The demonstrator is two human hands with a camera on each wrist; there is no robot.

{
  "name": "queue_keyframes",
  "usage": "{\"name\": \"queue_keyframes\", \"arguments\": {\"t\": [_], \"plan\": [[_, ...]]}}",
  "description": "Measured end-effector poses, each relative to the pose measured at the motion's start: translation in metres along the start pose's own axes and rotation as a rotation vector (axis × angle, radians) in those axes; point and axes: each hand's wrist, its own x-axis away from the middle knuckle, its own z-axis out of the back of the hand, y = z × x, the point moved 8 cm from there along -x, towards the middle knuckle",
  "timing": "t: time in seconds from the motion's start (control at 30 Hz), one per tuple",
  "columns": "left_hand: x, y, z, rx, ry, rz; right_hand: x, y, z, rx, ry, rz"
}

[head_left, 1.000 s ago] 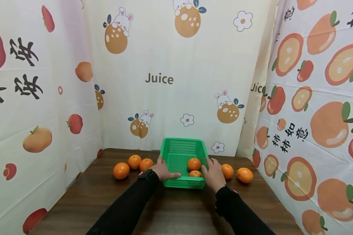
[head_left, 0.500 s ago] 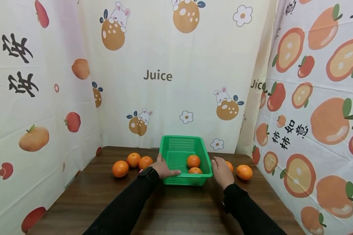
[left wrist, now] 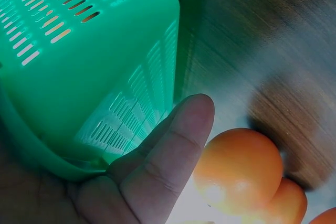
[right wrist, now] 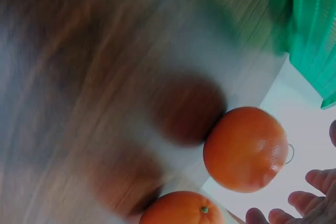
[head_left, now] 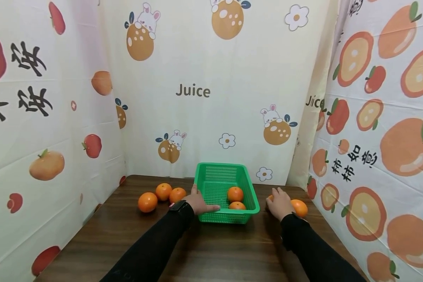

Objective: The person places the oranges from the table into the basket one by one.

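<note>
Just beside right fingers (right wrist: pixel 304 203): an orange (right wrist: pixel 245 149)

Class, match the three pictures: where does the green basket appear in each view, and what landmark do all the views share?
Head: the green basket sits just below and slightly right of the middle.
Left wrist: the green basket fills the upper left, cut off by the picture's edge.
Right wrist: only part of the green basket shows, at the upper right.
Shared landmark: the brown table.
</note>
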Motion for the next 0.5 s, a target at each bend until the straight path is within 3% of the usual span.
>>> {"name": "queue_keyframes", "arguments": {"t": [0.5], "plan": [[0.002,-0.001,0.001,0.014,0.0,0.003,-0.012,0.011,-0.02,0.023,-0.094,-0.011]]}}
